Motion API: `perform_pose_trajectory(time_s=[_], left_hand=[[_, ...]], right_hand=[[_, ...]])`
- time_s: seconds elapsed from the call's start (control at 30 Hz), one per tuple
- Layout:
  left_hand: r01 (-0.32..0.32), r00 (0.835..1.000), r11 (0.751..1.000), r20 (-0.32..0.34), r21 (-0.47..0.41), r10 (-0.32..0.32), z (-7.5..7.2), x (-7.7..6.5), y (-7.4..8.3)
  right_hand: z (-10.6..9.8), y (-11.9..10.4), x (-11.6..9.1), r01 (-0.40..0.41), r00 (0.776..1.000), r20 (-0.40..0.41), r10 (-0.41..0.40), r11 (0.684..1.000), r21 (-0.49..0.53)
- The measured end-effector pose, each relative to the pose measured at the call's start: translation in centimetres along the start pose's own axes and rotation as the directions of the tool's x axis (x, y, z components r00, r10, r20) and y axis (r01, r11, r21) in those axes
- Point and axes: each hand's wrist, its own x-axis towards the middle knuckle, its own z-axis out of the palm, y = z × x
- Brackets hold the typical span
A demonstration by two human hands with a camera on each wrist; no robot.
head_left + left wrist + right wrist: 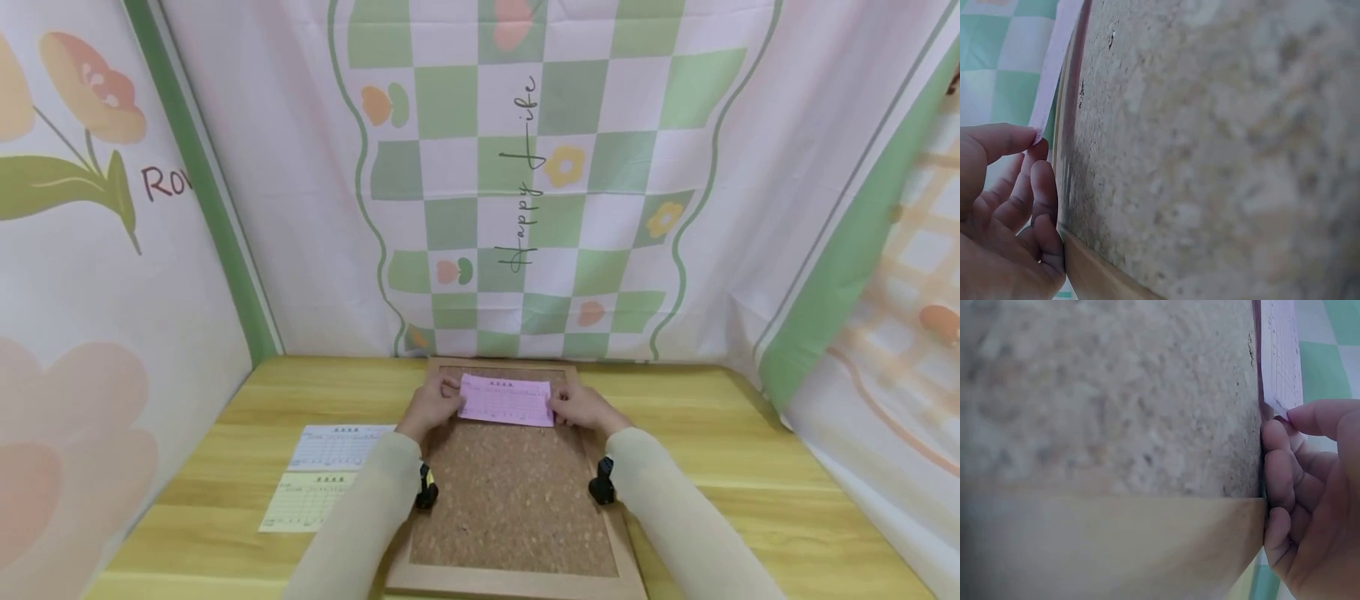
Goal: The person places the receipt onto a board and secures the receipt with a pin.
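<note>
A pink printed paper slip (506, 400) is held over the upper part of a cork board (510, 492) with a wooden frame. My left hand (433, 404) pinches the slip's left edge between thumb and index finger; in the left wrist view the slip (1057, 69) shows nearly edge-on. The right hand (588, 406) pinches the opposite edge. In the right wrist view, thumb and forefinger meet at a corner of the slip (1282, 356), while the other fingers (1280, 478) curl close by the board's frame (1116, 544).
Left of the board, a blue printed slip (333, 446) and a yellow one (300, 500) lie on the wooden table (210, 492), partly covered by the left sleeve (367, 517). A checkered curtain (510, 183) hangs behind the table's far edge.
</note>
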Motion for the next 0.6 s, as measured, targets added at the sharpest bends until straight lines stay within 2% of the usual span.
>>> perform_pose_trajectory(time_s=[0.33, 0.6], left_hand=[[-0.057, 0.998, 0.994, -0.031, 0.093, 0.060, 0.11, -0.08, 0.24], [-0.039, 0.998, 0.989, -0.042, 0.145, 0.045, -0.01, 0.10, 0.31]], right_hand=[[0.10, 0.13, 0.13, -0.020, 0.999, 0.027, 0.021, 1.000, -0.005], [0.07, -0.04, 0.22, -0.036, 0.998, 0.048, 0.036, 0.999, -0.013]])
